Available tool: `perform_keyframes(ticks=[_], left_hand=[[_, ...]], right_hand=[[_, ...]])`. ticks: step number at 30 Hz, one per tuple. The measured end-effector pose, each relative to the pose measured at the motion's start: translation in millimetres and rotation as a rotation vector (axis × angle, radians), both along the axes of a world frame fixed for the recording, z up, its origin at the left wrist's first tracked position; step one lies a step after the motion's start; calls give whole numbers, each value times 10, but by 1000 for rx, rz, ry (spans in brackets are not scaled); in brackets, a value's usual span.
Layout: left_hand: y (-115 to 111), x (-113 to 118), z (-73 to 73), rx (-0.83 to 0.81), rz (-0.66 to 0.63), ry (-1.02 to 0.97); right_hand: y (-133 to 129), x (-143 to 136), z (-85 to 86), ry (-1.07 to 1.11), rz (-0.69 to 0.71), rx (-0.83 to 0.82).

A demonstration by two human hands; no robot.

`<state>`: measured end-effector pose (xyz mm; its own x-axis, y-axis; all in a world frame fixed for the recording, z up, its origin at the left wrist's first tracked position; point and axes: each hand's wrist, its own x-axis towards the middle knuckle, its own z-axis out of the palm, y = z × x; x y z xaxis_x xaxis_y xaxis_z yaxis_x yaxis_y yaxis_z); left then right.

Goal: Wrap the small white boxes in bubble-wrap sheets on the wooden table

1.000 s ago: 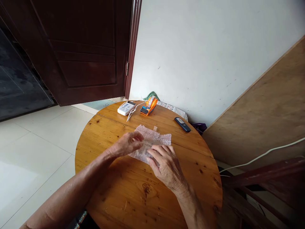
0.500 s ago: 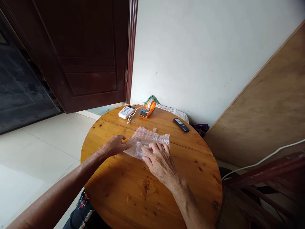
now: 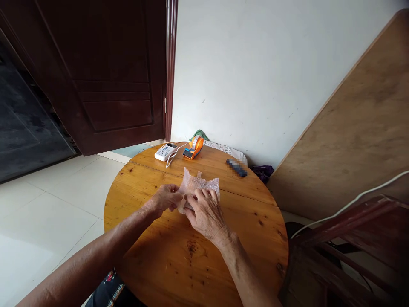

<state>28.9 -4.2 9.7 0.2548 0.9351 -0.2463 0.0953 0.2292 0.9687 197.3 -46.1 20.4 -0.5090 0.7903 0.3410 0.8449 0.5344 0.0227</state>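
A sheet of pinkish clear bubble wrap [image 3: 200, 183] lies on the round wooden table, its far edge curled up. My left hand [image 3: 164, 199] pinches the sheet's left edge, fingers closed on it. From the near side, my right hand [image 3: 206, 211] presses over the middle of the wrap with bent fingers spread across it. Whatever lies under the right fingers is mostly covered, so I cannot make it out. Just beyond the wrap, a small strip of tape [image 3: 199, 174] shows at its far edge.
An orange and blue tape dispenser [image 3: 193, 148] stands at the table's back, beside a white device [image 3: 165, 152] with a cable. A dark, blurred-out handheld object [image 3: 237, 167] lies at the back right. The wooden tabletop [image 3: 179, 260] ends close to the wall.
My left hand has moved right and closed on the bubble wrap's left side, which is now folded inward. My right hand stays over the middle. The view has shifted slightly.
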Motion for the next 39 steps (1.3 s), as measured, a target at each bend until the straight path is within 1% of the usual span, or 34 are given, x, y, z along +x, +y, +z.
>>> perform_keyframes(ticks=[4, 8, 10, 13, 15, 16, 18, 21, 24, 27, 30, 32, 34, 37, 39], left_hand=[[-56, 101, 60, 11, -25, -17], [-134, 94, 186, 46, -159, 8], [-164, 101, 225, 113, -202, 88], [-180, 152, 213, 288, -186, 331], [-179, 193, 178, 381, -155, 446], [-177, 205, 163, 396, -141, 468], [-173, 195, 146, 377, -105, 475], [-140, 89, 145, 354, -22, 499], [-52, -65, 107, 316, 43, 492], [52, -173, 1, 145, -5, 336], [119, -210, -117, 68, -33, 267], [141, -213, -168, 62, -51, 279], [161, -209, -189, 49, -88, 309], [201, -193, -181, 68, -137, 393], [231, -175, -165, 113, -143, 450]], right_hand=[[-23, 16, -26, 145, 0, -55], [-39, 115, 9, 310, 47, -134], [-37, 190, 32, 381, 68, -170], [-23, 291, 45, 478, 82, -219], [-14, 332, 36, 516, 83, -240], [-11, 342, 28, 529, 82, -244], [-7, 344, 9, 548, 81, -245], [-12, 313, -18, 517, 83, -225], [-26, 263, -24, 407, 70, -180], [-36, 212, -10, 294, 62, -144], [-31, 172, 5, 217, 70, -148], [-20, 155, 12, 182, 74, -176], [-8, 144, 21, 155, 68, -201], [0, 131, 47, 125, 45, -207], [1, 119, 68, 109, 40, -196]])
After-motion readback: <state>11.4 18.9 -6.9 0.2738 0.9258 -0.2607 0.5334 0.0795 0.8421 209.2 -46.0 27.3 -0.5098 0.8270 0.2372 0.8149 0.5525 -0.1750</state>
